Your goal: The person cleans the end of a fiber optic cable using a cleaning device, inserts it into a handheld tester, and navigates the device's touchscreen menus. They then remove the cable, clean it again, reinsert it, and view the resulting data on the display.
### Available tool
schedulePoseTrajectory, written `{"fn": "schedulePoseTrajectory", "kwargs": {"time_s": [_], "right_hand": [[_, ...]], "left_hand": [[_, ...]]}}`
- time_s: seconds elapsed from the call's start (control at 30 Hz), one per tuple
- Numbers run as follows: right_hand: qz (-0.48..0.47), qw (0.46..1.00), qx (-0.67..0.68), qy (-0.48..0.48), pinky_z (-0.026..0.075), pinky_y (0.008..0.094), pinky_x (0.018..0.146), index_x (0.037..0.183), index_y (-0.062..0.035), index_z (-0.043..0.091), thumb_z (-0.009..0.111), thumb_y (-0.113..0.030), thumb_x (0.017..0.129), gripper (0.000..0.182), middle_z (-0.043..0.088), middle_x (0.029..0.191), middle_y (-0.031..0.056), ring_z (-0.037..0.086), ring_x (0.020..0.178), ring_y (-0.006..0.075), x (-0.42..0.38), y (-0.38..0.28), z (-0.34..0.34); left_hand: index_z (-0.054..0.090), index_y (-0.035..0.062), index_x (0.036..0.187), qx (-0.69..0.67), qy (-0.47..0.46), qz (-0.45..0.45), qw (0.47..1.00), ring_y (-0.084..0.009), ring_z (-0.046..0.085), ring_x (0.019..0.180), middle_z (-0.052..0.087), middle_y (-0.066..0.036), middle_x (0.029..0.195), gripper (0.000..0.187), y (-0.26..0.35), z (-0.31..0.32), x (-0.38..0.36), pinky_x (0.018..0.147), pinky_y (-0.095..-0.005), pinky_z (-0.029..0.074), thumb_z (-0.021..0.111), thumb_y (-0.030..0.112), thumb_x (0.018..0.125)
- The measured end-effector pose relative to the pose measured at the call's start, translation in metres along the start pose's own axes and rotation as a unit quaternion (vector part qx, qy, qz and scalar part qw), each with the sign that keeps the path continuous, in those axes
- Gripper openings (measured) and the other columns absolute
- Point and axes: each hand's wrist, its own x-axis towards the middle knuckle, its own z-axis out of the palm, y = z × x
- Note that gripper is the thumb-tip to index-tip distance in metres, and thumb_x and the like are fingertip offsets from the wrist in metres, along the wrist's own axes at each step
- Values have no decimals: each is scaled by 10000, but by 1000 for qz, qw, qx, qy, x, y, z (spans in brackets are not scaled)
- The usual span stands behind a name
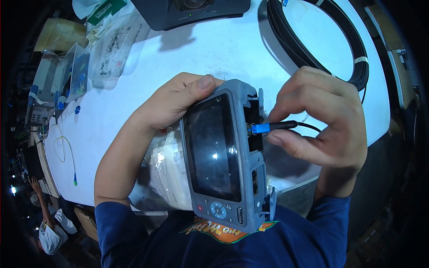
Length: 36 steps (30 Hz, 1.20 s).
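Note:
A grey handheld tester (212,149) with a dark screen and round keypad is held upright near my chest. My left hand (187,96) grips its upper left edge, thumb on top. Between the thumb and fingers of my right hand (319,118) is a blue connector (260,128) with a black boot, at the port on the tester's right side. Its thin black cable (309,126) runs into my right palm. Port covers (271,203) hang open on that side. Whether the connector is fully seated cannot be seen.
A black cable coil (295,49) lies at the back right. A dark machine (192,22) stands at the back. Plastic trays (114,58) and a yellow fibre (71,156) are at left. A wrapped roll (167,172) sits behind the tester. Another person (51,232) is at far left.

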Motion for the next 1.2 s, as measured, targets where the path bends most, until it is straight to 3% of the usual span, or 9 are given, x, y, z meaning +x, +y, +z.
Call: {"fn": "schedulePoseTrajectory", "kwargs": {"time_s": [0.07,0.5,0.7,0.83,0.93,1.03,1.07,1.13,1.2], "right_hand": [[38,999,21,-14,497,315,593,846,-18,718,875,-165,703,259,685,769,93,675,705,219,-1,1,-1],[28,1000,8,-13,492,327,575,825,-24,705,889,-107,655,264,658,769,75,639,685,224,2,-2,10],[30,999,8,-15,518,340,621,849,-17,711,890,-118,687,262,676,795,75,660,717,237,1,3,10],[53,999,6,7,516,392,668,943,-49,702,838,-172,784,242,658,802,91,652,753,297,-1,22,16],[98,995,2,-1,530,376,676,1003,-38,716,832,-177,813,262,696,827,122,685,749,302,0,36,25],[156,986,42,-38,536,297,687,1032,-9,730,848,-109,810,271,722,853,97,677,733,164,0,48,28],[154,986,40,-39,536,297,687,1032,-9,730,848,-109,810,271,722,853,97,677,733,164,1,49,24],[222,973,47,-54,523,276,679,1038,-6,731,853,-116,816,276,708,824,68,652,729,126,0,50,17],[228,971,61,-41,507,264,676,1034,-3,732,851,-111,828,261,689,798,40,629,731,101,-3,54,20]], "left_hand": [[736,-16,1179,-2,-2,-2,1000,-110,668,892,744,-59,988,655,3,1,0,820,-257,526,570,595,1011],[704,-34,1240,-28,-5,16,999,-124,673,957,741,-80,1062,644,2,5,-2,870,-265,528,552,556,1034],[649,-45,1323,-53,7,7,999,-147,680,1024,730,-103,1146,628,4,6,-5,934,-288,533,529,511,1058],[601,-35,1389,-87,-9,-8,996,-163,673,1072,708,-123,1212,606,11,-1,-12,949,-295,530,514,473,1072],[496,15,1507,8,14,23,1000,-225,632,1208,650,-142,1333,749,25,2,-20,1048,-304,474,626,512,962],[515,21,1473,24,39,-7,999,-249,627,1216,643,-157,1327,854,28,4,-24,1064,-327,461,674,556,826],[555,16,1425,32,57,-29,997,-262,636,1193,652,-173,1296,893,28,4,-26,1046,-348,475,675,606,766],[548,22,1405,32,64,-34,997,-250,635,1174,650,-157,1273,860,31,2,-34,1036,-338,474,686,570,758],[541,28,1386,29,68,-45,996,-238,634,1155,648,-142,1250,828,31,7,-41,1025,-329,474,697,535,749]]}}
